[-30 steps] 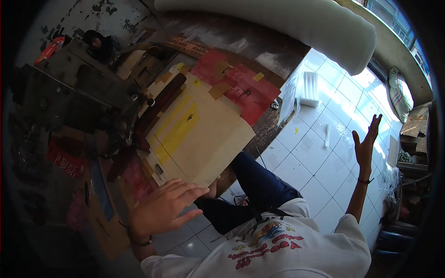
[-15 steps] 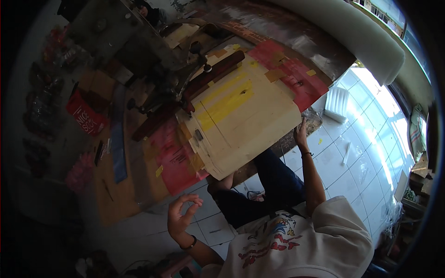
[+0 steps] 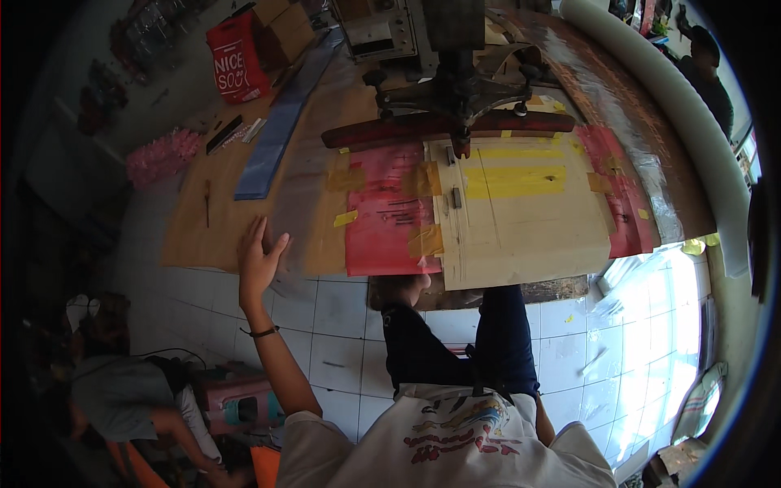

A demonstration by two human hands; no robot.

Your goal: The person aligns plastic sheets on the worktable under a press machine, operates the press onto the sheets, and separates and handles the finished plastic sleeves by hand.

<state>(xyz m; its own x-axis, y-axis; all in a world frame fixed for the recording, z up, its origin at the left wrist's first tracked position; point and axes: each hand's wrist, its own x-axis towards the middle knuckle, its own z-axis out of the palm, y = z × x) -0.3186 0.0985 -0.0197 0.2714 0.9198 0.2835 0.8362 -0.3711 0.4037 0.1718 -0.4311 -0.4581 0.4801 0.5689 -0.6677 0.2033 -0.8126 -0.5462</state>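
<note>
My left hand (image 3: 262, 262) is at the table's front edge, its fingers stretched and spread with nothing in them. I cannot tell whether it touches the brown tabletop (image 3: 305, 232). My right hand is hidden; only a piece of the right forearm (image 3: 544, 419) shows beside my body. In front of me lies a cream sheet (image 3: 529, 228) with yellow tape strips (image 3: 517, 182). Red sheets lie on either side of it, the left one (image 3: 386, 215) held with brown tape. Above its far part stands a machine head with a dark red curved bar (image 3: 504, 122).
A long blue strip (image 3: 281, 138) and a thin tool (image 3: 207, 207) lie to the left. Behind them stands a red bag (image 3: 234, 61). A thick white roll (image 3: 663, 114) runs along the far right. Another person (image 3: 134, 398) bends down at lower left; one more (image 3: 708, 77) is far right.
The view has turned and levelled. My left hand has moved up to the table edge and its curled fingers have spread. My right hand has left the cream sheet's corner and dropped from sight.
</note>
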